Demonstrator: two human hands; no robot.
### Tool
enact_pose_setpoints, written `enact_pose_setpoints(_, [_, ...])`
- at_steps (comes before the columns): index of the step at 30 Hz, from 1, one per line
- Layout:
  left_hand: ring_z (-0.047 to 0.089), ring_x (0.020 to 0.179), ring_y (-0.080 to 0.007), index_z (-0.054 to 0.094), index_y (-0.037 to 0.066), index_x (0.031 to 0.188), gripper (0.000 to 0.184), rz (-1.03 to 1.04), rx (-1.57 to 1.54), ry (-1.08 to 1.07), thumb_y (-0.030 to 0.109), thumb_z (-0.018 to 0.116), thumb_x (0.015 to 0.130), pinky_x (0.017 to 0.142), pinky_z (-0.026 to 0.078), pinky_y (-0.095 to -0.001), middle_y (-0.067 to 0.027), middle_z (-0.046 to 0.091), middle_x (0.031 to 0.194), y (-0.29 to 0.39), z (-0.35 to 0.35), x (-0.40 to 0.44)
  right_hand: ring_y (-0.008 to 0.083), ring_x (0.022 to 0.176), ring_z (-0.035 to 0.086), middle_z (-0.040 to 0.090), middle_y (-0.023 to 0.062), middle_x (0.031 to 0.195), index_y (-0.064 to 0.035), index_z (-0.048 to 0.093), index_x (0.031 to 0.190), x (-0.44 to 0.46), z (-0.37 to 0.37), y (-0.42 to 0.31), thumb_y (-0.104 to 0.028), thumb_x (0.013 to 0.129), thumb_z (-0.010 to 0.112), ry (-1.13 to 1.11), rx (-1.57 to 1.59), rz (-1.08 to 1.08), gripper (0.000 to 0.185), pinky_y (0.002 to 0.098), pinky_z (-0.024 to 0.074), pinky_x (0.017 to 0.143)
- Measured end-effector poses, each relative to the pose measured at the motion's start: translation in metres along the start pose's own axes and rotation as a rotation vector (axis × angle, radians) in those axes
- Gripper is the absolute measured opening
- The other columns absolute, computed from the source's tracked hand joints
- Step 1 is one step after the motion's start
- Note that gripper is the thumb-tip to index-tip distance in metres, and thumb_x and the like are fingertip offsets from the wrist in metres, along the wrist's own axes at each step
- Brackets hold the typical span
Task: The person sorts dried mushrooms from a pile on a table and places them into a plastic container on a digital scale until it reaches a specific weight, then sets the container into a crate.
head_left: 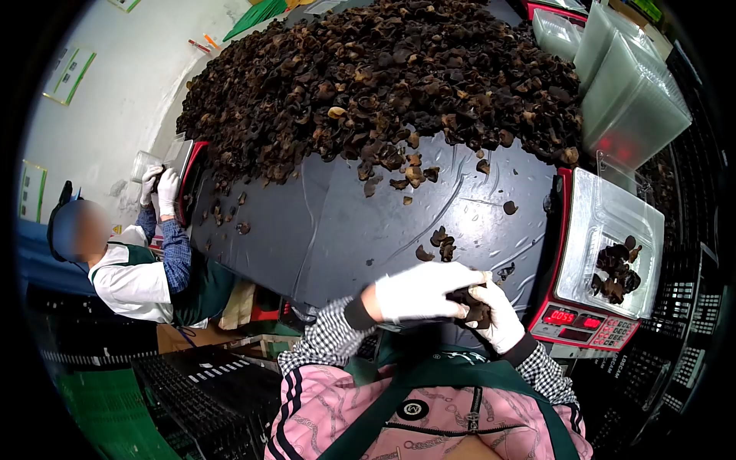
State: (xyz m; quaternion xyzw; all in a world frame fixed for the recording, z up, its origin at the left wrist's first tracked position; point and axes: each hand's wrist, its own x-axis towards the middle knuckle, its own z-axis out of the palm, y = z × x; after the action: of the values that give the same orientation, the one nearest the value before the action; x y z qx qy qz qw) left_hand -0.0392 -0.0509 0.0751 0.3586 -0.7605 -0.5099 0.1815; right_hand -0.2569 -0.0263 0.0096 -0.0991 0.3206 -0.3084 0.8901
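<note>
Both of my hands wear white gloves and meet at the table's near edge. Dark wood ear mushrooms (477,314) are gripped between them. My left hand (422,293) closes over them from the left, its thumb and fingers pinching. From the right, my right hand (500,316) curls its fingers around the same pieces. Just beyond the hands lies a small cluster of loose wood ears (442,242). To the right, a clear plastic box (579,261) with several wood ears in it rests on a red digital scale (553,314) with lit red digits.
A large heap of wood ears (383,77) covers the far part of the dark table (322,222). Stacked clear boxes (632,103) stand at the back right. On the left, a co-worker (138,268) in white gloves handles something beside another scale (192,172). Black crates (184,399) stand below left.
</note>
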Motion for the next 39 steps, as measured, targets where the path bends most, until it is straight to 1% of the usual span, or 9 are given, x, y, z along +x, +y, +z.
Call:
enact_pose_setpoints(1, [0.07,0.1,-0.0292,0.064,0.008,0.132,0.045,-0.135,-0.066,-0.063,0.023,0.071,0.09,0.087,0.058,-0.0364,-0.0137,0.068,0.126,0.005,-0.022,0.005,0.0153,0.07,0.063,0.066,0.0123,0.111,-0.0009,0.05,0.139,-0.001,0.0,-0.002,-0.012,0.094,0.062,0.003,-0.014,0.016,0.048,0.0247,0.0495,0.05])
enact_pose_setpoints(3, [0.069,0.098,-0.0318,0.07,0.006,0.117,0.033,0.462,0.721,0.417,0.015,0.07,0.085,0.086,0.058,-0.0368,-0.0151,0.07,0.118,-0.078,-0.05,0.016,0.0145,0.067,0.061,0.067,0.0128,0.107,0.0005,0.052,0.136,-0.004,-0.002,-0.006,-0.012,0.094,0.062,0.007,-0.042,0.05,0.045,0.0249,0.0487,0.048])
enact_pose_setpoints(6, [0.057,0.112,-0.042,0.064,0.017,0.129,0.056,-0.367,1.063,0.818,-0.001,0.063,0.076,0.084,0.056,-0.0466,-0.0206,0.055,0.136,-0.099,-0.099,0.033,0.0144,0.067,0.061,0.067,0.0132,0.103,0.0032,0.053,0.135,-0.008,0.001,-0.007,-0.011,0.094,0.062,-0.006,-0.079,0.053,0.044,0.0241,0.0464,0.047])
enact_pose_setpoints(11, [0.048,0.13,-0.0468,0.059,0.035,0.138,0.074,-0.545,1.015,0.514,-0.003,0.067,0.076,0.097,0.055,-0.0478,-0.0243,0.029,0.16,-0.151,-0.127,0.056,0.0137,0.069,0.061,0.067,0.0131,0.104,0.0025,0.055,0.135,-0.009,0.001,-0.007,-0.014,0.095,0.063,0.013,-0.102,0.076,0.044,0.023,0.0452,0.048])
enact_pose_setpoints(17, [0.059,0.118,-0.0381,0.074,0.009,0.11,0.033,-0.271,0.87,0.877,-0.002,0.067,0.08,0.102,0.05,-0.0425,-0.0216,0.059,0.136,-0.172,-0.102,0.022,0.0152,0.07,0.062,0.065,0.0186,0.106,0.0023,0.053,0.135,-0.01,0.0,-0.011,-0.011,0.091,0.068,0.006,-0.043,0.115,0.048,0.0192,0.0463,0.05])
enact_pose_setpoints(21, [0.062,0.107,-0.0328,0.07,0.01,0.103,0.026,-0.184,0.818,1.026,-0.002,0.067,0.081,0.09,0.053,-0.0408,-0.013,0.063,0.117,-0.162,-0.088,-0.008,0.0127,0.068,0.061,0.068,0.0131,0.104,0.0017,0.056,0.134,-0.01,-0.002,-0.008,-0.016,0.095,0.064,-0.002,-0.125,0.106,0.043,0.0229,0.0457,0.048])
enact_pose_setpoints(33, [0.057,0.117,-0.0413,0.069,0.011,0.11,0.031,-0.171,0.889,0.934,0.0,0.061,0.082,0.102,0.049,-0.0454,-0.0214,0.061,0.128,-0.17,-0.089,0.002,0.0131,0.065,0.058,0.069,0.0161,0.105,0.0037,0.056,0.133,-0.054,0.029,-0.034,-0.008,0.093,0.065,0.062,-0.168,-0.033,0.043,0.0225,0.0447,0.05])
enact_pose_setpoints(35, [0.061,0.104,-0.0368,0.068,0.007,0.099,0.027,-0.059,0.841,0.981,-0.004,0.058,0.077,0.093,0.05,-0.0446,-0.0172,0.066,0.103,-0.187,-0.102,-0.003,0.0131,0.063,0.057,0.069,0.0185,0.108,0.0044,0.058,0.131,-0.071,0.026,-0.043,-0.007,0.092,0.064,0.07,-0.242,-0.16,0.041,0.0225,0.0445,0.052])
enact_pose_setpoints(39, [0.067,0.1,-0.0295,0.07,0.005,0.104,0.03,-0.11,0.579,1.196,-0.007,0.057,0.08,0.09,0.053,-0.0372,-0.0136,0.068,0.105,-0.133,-0.096,0.013,0.0163,0.079,0.064,0.07,0.0163,0.104,0.0049,0.06,0.124,-0.131,0.025,-0.09,-0.006,0.085,0.064,0.318,-0.392,-0.597,0.041,0.0268,0.051,0.059])
